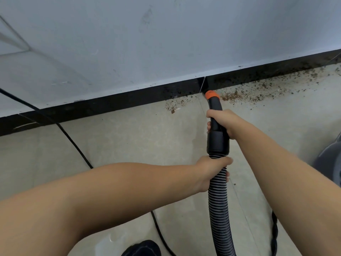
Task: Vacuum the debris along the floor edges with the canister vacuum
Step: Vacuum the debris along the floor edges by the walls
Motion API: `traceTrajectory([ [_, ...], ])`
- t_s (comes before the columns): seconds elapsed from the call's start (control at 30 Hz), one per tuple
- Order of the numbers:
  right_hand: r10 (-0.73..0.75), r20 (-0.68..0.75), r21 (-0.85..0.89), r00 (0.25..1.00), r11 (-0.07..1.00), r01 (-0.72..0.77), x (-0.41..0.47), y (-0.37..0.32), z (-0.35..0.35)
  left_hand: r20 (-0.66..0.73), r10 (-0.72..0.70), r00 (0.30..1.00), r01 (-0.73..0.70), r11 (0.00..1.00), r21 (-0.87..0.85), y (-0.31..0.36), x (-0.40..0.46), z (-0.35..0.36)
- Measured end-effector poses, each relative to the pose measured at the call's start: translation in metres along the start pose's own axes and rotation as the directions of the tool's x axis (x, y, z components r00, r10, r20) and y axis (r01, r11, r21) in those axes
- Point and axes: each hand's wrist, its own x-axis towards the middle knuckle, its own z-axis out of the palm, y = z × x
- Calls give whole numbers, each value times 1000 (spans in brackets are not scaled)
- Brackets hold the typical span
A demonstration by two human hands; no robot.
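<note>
You have both hands on the vacuum line: your right hand [220,124] is clenched around the black rigid handle tube [216,115], and your left hand [212,170] is clenched around the ribbed hose [218,196] just below the black cuff [218,143]. The orange-collared nozzle tip [212,94] sits at 12 o'clock from your hands, pressed down where the tiled floor [129,145] meets the black baseboard [110,106], right at a vertical seam in that baseboard. Judging by how the dirt lies, you are somewhere mid-run. The floor edge toward 9 o'clock of the nozzle looks largely clean, apart from 1 small patch of brown crumbs [173,106] just to the nozzle's left that will want a second touch. The heavier work is toward 2 o'clock: a long band of brown debris [258,89] runs along the edge out to the frame's right border, thickest just beside the tip and thinning into scattered specks further off. The baseboard face there looks dusted too. The grey canister [330,159] shows partly at 3 o'clock, near your right forearm. A black power cord [73,143] crosses the floor on your left, well apart from the nozzle.
</note>
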Motion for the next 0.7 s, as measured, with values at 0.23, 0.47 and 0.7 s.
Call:
traceTrajectory([
  [0.23, -2, 37, -5, 999, 1000, 2, -7, 6, 20, -29, -8, 1000, 7, 999, -36, -11, -9, -14],
  [0.47, -1, 106, -56, 994, 998, 7, -14, 6, 41, -62, -13, 998, 10, 999, -52, -19, -23, -20],
  [0.7, 23, 164, -90, 986, 996, -8, -16, -2, 48, -70, -2, 998, -4, 996, -86, -13, -32, -25],
])
